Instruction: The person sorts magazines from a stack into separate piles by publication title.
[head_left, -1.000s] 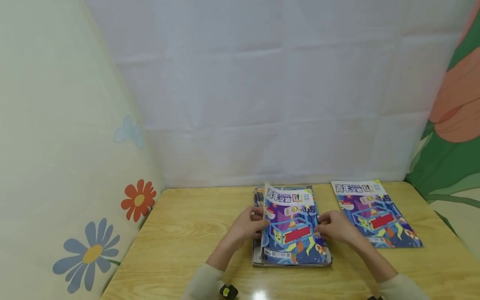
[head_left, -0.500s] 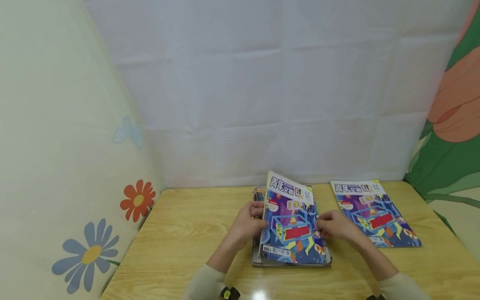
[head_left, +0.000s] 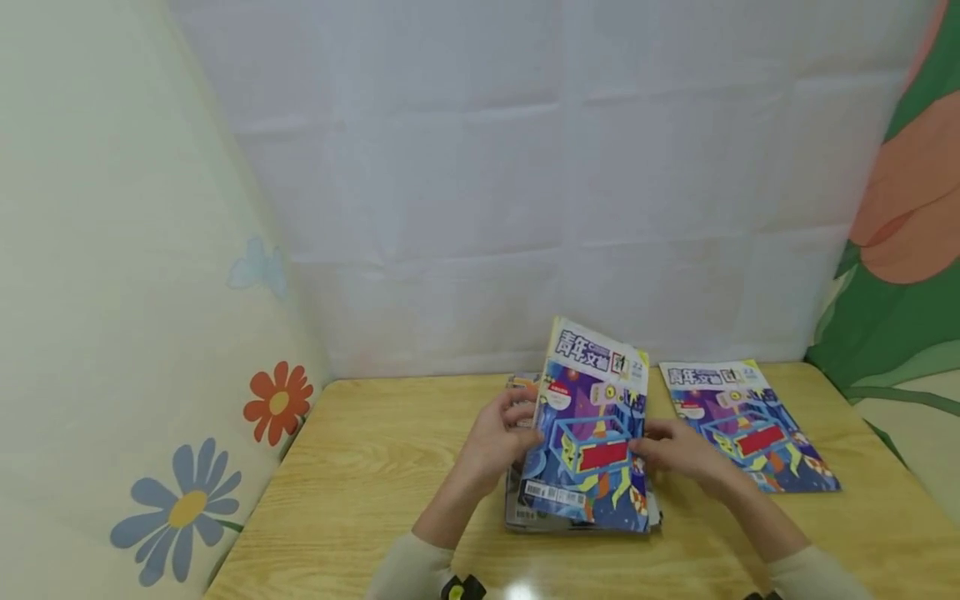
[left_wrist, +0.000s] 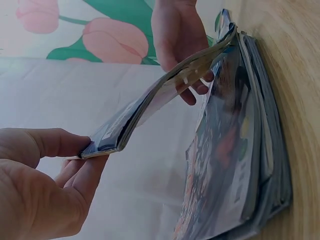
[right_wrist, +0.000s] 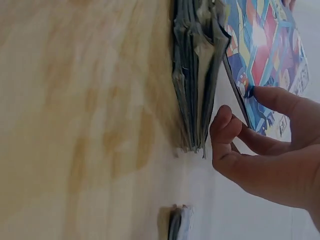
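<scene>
While the magazine (head_left: 585,429) is tilted over the pile (head_left: 517,510), lower centre of the head view, left hand (head_left: 495,435) and right hand (head_left: 681,454) pinch its side edges. It's bowed; uneven lift could snag and drag the pile. Another copy (head_left: 752,433) lies lower right.

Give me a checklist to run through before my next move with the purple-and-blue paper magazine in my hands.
1. Left hand grip: ok, thumb and fingers pinch the left edge of the purple-and-blue paper magazine.
2. Right hand grip: ok, it pinches the opposite edge.
3. Magazine held flat: not ok, it bows in the left wrist view.
4. Magazine fully clear of the grey-edged stack of paper magazines: cannot tell at its lower edge.
5. Stack edges flush: not ok, they sit unevenly.
6. Second magazine with matching cover out of the way: ok, it lies apart on the light wooden table.
</scene>
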